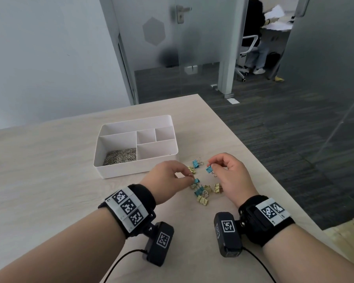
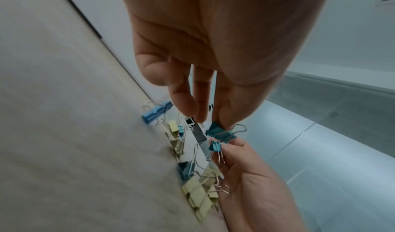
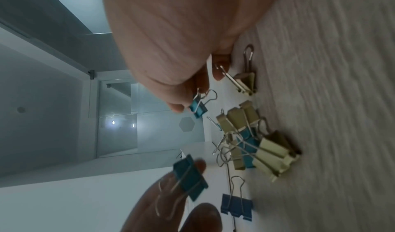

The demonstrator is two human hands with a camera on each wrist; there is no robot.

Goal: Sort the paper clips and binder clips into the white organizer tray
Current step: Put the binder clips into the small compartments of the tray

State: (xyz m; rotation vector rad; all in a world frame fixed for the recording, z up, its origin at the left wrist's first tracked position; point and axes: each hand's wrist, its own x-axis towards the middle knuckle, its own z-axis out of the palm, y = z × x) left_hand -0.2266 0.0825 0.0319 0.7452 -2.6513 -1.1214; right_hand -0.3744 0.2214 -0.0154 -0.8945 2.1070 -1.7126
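The white organizer tray (image 1: 173, 137) stands on the table ahead of my hands, with a heap of paper clips (image 1: 121, 156) in its near left compartment. Blue and yellow binder clips (image 1: 201, 194) lie scattered between my hands. My left hand (image 1: 189, 178) pinches a blue binder clip (image 1: 196, 180) just above that pile; in the left wrist view the left hand (image 2: 213, 122) holds the same clip (image 2: 220, 132) by thumb and fingers. My right hand (image 1: 212, 163) holds another blue binder clip (image 1: 209, 170) lifted off the table, and the right hand (image 3: 192, 100) pinches this clip (image 3: 197, 107) at its wire handles.
A loose blue clip (image 1: 197, 163) and a yellow clip (image 1: 191, 170) lie near the tray's front right corner. The table's right edge (image 1: 253, 160) drops to dark carpet. Glass partitions and a person stand far behind.
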